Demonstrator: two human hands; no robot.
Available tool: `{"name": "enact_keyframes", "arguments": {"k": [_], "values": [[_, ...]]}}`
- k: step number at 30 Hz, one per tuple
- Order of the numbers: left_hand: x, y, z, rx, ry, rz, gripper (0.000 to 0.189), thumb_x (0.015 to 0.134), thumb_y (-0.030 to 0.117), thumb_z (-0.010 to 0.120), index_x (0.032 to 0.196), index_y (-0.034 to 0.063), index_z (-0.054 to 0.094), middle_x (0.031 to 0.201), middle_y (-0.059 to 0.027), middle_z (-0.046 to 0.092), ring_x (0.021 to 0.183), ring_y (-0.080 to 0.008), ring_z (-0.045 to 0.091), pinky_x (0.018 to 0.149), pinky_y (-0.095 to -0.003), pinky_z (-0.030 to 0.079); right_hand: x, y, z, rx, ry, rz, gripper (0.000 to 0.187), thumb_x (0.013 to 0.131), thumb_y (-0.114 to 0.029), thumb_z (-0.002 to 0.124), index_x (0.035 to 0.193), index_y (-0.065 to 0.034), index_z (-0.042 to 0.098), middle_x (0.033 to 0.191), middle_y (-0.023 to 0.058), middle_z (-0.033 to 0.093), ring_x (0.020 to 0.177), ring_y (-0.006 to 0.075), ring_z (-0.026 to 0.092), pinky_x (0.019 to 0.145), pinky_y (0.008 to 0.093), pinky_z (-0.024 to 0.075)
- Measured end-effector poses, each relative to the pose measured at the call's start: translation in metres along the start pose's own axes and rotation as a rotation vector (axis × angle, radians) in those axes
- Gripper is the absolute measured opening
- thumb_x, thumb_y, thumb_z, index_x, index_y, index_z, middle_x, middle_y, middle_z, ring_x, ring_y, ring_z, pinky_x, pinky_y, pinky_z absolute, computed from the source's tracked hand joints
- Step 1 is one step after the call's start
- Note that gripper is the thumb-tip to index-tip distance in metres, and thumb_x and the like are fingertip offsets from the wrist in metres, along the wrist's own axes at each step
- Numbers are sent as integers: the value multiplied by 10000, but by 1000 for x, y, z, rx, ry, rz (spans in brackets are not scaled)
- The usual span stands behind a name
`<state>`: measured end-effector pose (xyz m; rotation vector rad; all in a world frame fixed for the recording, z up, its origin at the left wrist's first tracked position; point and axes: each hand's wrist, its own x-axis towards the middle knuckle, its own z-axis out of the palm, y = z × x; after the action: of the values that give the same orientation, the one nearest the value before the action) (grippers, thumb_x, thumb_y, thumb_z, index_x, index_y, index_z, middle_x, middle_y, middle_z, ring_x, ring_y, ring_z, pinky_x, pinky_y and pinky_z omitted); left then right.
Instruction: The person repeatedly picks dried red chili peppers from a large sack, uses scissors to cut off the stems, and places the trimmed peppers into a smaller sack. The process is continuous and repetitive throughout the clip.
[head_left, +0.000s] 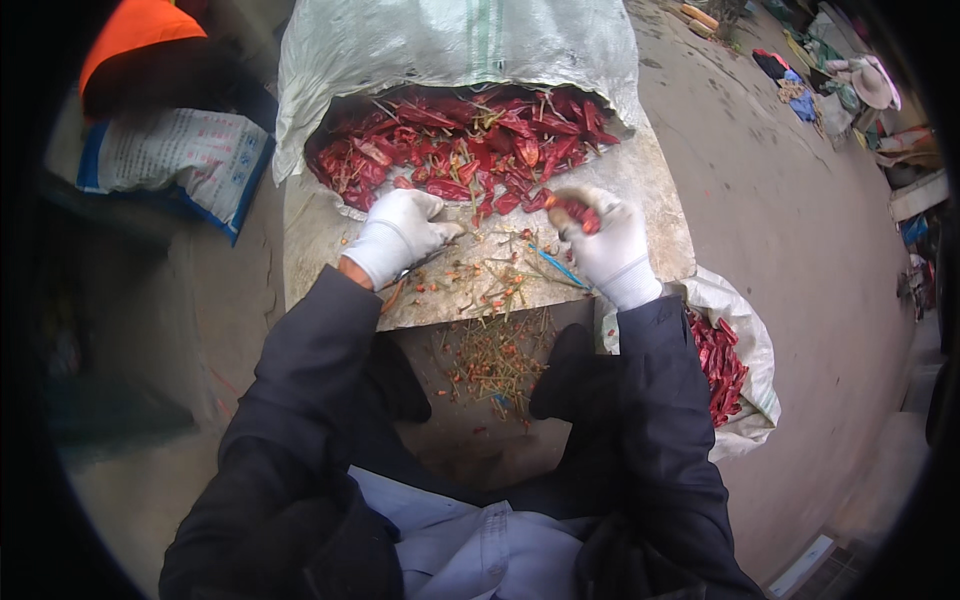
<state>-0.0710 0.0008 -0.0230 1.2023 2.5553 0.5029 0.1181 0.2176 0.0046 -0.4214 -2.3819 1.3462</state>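
My right hand (611, 244), in a white knit glove, is closed around a few dried red chili peppers (579, 213) above the right side of a worn board (667, 217). My left hand (405, 229), gloved the same way, is over the board's left half, its thumb and fingertips close together. A thin dark object (420, 266) shows under its wrist; whether the hand grips it is hidden. Beyond both hands, a white woven sack (457, 45) lies with its mouth towards me, and dried red chilies (465, 142) spill out. Cut stems (499, 281) litter the board between my hands.
A blue strip (559, 266) lies near my right hand. More stems (495, 360) are heaped on the ground between my feet. At right stands an open white sack (750, 337) of chilies (718, 367). A printed bag (180, 161) and a person's orange garment (146, 37) are at upper left.
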Motion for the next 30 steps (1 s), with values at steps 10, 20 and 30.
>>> {"name": "enact_keyframes", "arguments": {"k": [10,20,30], "values": [[40,9,65,356,114,211,169,876,235,709,1000,121,715,875,-123,668,848,-349,686,754,-462,553,1,-4,-12,501,146,214,257,917,-65,743,1150,40,709,894,63,724,731,111,702,653,239,570],[16,25,13,13,388,316,116,883,117,690,856,27,623,780,-181,627,745,-389,628,669,-447,505,1,3,9,-36,175,-66,311,893,-322,734,1088,-81,748,943,169,747,915,299,734,807,399,554],[-14,69,-13,79,662,545,93,926,88,685,999,46,726,832,-106,706,689,-241,689,618,-359,533,-1,-15,31,477,-8,163,376,839,-184,811,1143,18,720,903,99,764,811,97,677,745,279,563]]}}
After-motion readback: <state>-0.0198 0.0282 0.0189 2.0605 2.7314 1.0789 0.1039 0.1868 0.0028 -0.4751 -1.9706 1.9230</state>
